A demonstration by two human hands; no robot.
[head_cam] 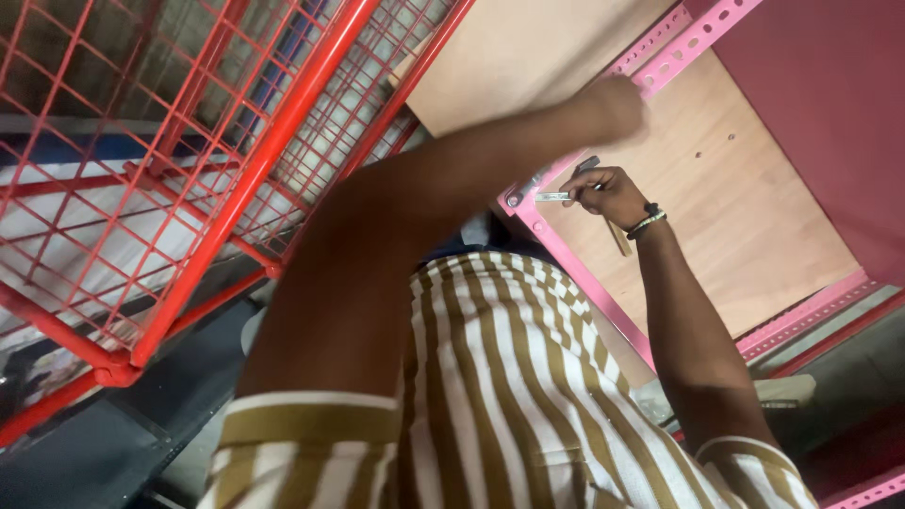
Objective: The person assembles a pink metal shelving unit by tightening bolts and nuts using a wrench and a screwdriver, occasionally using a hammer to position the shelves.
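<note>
One slim silvery wrench [554, 196] (partly hidden)

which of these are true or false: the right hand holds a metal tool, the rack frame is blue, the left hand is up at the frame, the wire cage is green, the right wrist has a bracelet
1. The right hand holds a slim metal tool. True.
2. The slotted rack frame is blue. False: it is pink.
3. The left hand is raised to the frame's upper rail. True, though blur hides exactly what it grips.
4. The wire cage is green. False: it is red.
5. The right wrist wears a beaded bracelet. True.
</note>
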